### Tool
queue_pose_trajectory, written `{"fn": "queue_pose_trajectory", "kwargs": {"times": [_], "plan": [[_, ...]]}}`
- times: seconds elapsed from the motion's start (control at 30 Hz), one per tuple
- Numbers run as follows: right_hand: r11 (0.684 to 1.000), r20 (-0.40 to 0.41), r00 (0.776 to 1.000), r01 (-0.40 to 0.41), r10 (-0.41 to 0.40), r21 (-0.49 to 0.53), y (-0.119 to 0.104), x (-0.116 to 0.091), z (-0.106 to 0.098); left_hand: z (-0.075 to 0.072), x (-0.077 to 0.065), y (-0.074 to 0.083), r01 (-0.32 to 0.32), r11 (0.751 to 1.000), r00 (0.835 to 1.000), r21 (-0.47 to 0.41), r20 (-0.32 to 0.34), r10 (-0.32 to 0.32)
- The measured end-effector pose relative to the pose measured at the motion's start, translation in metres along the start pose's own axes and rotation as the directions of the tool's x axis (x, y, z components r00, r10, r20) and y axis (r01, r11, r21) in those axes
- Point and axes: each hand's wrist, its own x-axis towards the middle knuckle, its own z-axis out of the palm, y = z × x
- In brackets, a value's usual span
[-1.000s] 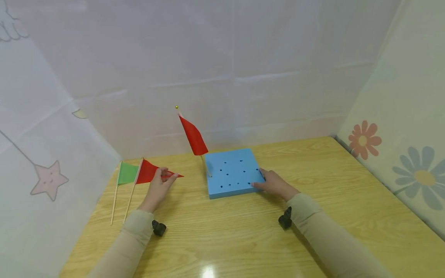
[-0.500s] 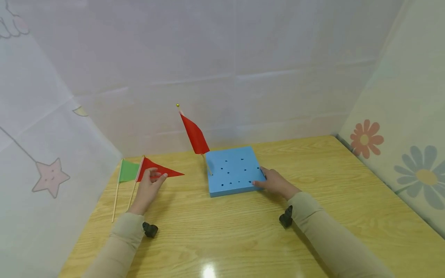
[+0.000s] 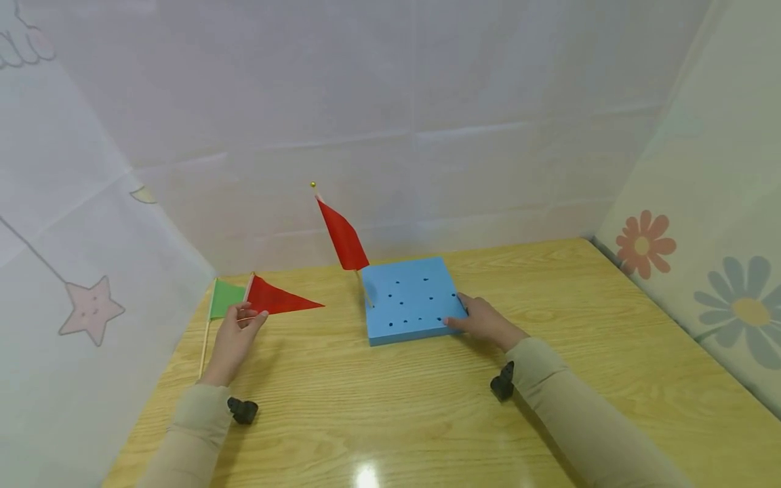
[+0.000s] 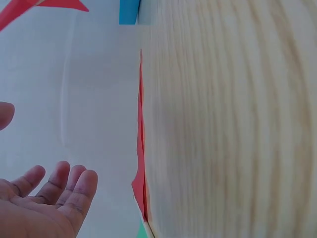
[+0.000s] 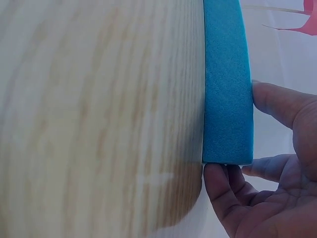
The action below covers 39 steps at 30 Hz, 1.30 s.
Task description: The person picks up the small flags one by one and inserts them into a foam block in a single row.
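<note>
My left hand (image 3: 232,339) is over the stick of a red triangular flag (image 3: 277,297) lying on the table, and covers most of that stick. In the left wrist view, its fingers (image 4: 79,196) are spread above the flat red flag (image 4: 140,183), apart from it, with nothing between them. A blue foam block (image 3: 411,288) dotted with small holes sits mid-table. My right hand (image 3: 485,323) grips its right side, thumb on top and fingers against the edge, as the right wrist view confirms. A second red flag (image 3: 343,236) stands in the block's left side, leaning left.
Left of the lying red flag is a green flag (image 3: 226,299), its stick partly behind my left hand. The wooden table (image 3: 366,400) ends at a pale cloth wall (image 3: 476,183) at the back, with printed cloths on both sides.
My left hand has moved left, from over the red flag's cloth to over its stick. My right hand and the block have stayed in place.
</note>
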Motion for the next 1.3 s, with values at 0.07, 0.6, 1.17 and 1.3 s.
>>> {"fn": "queue_pose_trajectory", "kwargs": {"times": [0.07,0.6,1.17,1.3], "plan": [[1.000,-0.001,1.000,-0.003,0.003,0.002,0.001,0.001,0.000,-0.003,0.000,-0.001,0.010,1.000,1.000,0.002,-0.009,-0.010],[1.000,0.008,1.000,0.005,-0.005,0.016,0.003,0.002,0.003,-0.045,-0.007,-0.021,0.141,0.986,0.985,0.084,0.090,-0.149],[1.000,-0.003,1.000,0.005,-0.005,0.009,0.001,0.000,0.002,-0.056,-0.010,-0.032,0.187,0.979,0.981,0.076,0.039,-0.190],[1.000,-0.009,1.000,0.009,-0.008,0.008,0.000,-0.001,0.000,-0.057,-0.010,-0.034,0.193,0.979,0.979,0.059,0.052,-0.196]]}}
